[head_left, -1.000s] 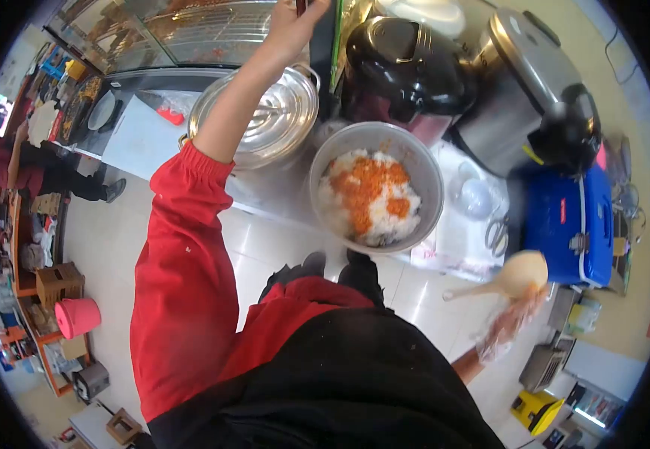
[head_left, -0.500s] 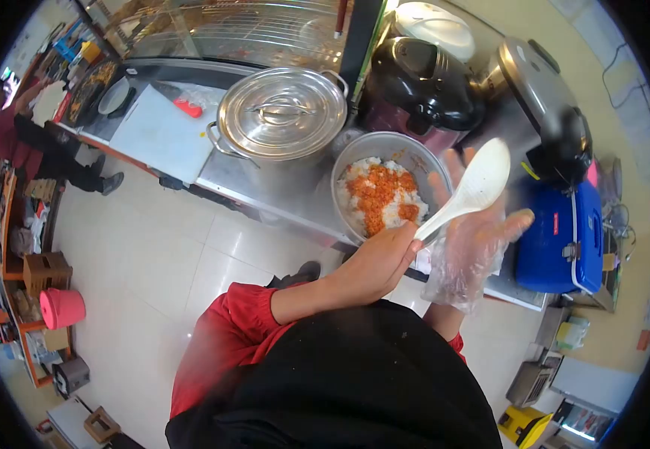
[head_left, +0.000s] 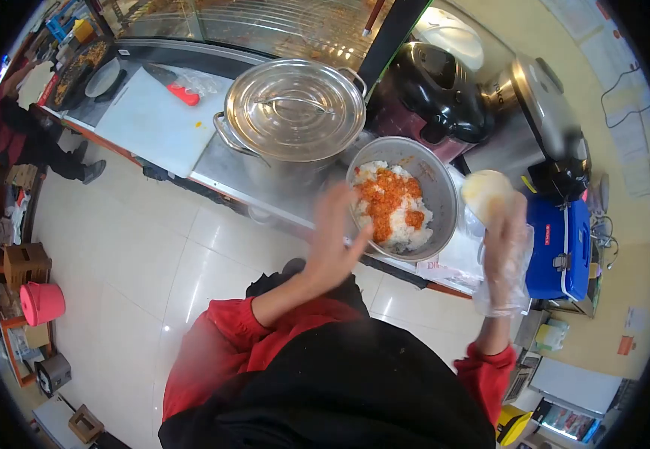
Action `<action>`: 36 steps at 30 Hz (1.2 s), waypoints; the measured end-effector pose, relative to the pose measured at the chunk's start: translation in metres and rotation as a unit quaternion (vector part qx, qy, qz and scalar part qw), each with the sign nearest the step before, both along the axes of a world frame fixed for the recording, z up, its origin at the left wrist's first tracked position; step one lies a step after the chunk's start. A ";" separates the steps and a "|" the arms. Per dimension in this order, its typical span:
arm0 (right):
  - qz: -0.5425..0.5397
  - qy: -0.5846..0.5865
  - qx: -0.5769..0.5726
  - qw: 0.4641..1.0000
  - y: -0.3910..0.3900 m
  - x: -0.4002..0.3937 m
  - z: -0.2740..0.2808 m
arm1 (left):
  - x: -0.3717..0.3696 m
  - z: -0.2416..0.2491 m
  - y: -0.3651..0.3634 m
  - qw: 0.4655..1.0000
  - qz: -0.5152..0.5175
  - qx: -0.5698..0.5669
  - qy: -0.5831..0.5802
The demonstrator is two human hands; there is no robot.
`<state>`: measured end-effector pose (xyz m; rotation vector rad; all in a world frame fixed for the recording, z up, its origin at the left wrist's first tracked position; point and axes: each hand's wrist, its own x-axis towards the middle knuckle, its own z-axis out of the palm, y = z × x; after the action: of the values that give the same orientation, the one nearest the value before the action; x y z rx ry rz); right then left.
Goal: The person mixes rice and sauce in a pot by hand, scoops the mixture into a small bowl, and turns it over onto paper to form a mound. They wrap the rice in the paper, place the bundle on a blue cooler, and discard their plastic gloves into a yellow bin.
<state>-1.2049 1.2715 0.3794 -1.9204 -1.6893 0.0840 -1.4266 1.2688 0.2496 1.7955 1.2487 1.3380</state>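
Note:
My right hand (head_left: 504, 243), in a clear plastic glove, is wrapped round a white rice paddle (head_left: 486, 196) to the right of the metal pot. The paddle's broad head points up and left, and its handle is hidden by my fingers. My bare left hand (head_left: 328, 247) has its fingers spread at the left side of the pot and holds nothing; it is a little blurred. Inside the metal pot (head_left: 444, 198) lies white rice (head_left: 407, 238), with an orange-red crumbly topping (head_left: 386, 196) over much of it.
A lidded steel stockpot (head_left: 295, 112) stands left of the rice. Behind are a black rice cooker (head_left: 437, 93) and a steel cooker (head_left: 534, 97). A blue cooler box (head_left: 553, 247) sits at right. A knife (head_left: 179, 90) lies by a white cutting board (head_left: 149, 131). Another person (head_left: 29, 127) stands far left.
The paddle has passed from my left hand to my gloved right hand, which has moved right. My left hand has let go and shifted left, its fingers now spread.

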 end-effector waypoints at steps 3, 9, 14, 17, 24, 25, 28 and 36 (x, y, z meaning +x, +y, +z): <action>0.137 -0.327 0.064 0.933 0.015 -0.007 -0.029 | 0.014 -0.026 0.021 0.990 0.064 -0.059 -0.113; 0.239 -0.409 -0.156 0.867 0.077 -0.017 -0.153 | 0.053 -0.047 0.032 0.964 0.092 -0.156 -0.195; 0.324 -0.422 -0.301 0.791 0.115 -0.027 -0.136 | 0.055 -0.053 0.031 0.964 0.128 -0.169 -0.162; 0.277 -0.447 -0.293 0.798 0.126 -0.026 -0.083 | 0.057 -0.052 0.031 0.958 0.134 -0.174 -0.182; 0.282 -0.414 -0.335 0.798 0.127 -0.013 -0.149 | 0.061 -0.049 0.023 0.957 0.155 -0.177 -0.171; 0.428 -0.385 -0.174 0.799 0.111 0.007 -0.132 | 0.061 -0.051 0.027 0.957 0.162 -0.172 -0.170; 0.301 -0.430 -0.308 0.794 0.084 -0.034 -0.092 | 0.060 -0.048 0.033 0.954 0.175 -0.167 -0.175; 0.322 -0.448 -0.229 0.802 0.123 -0.026 -0.083 | 0.058 -0.045 0.031 0.959 0.169 -0.171 -0.152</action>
<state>-1.2312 1.3944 0.2966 -1.6741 -3.1815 -0.2196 -1.3690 1.3001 0.2041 1.1267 1.5459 1.4083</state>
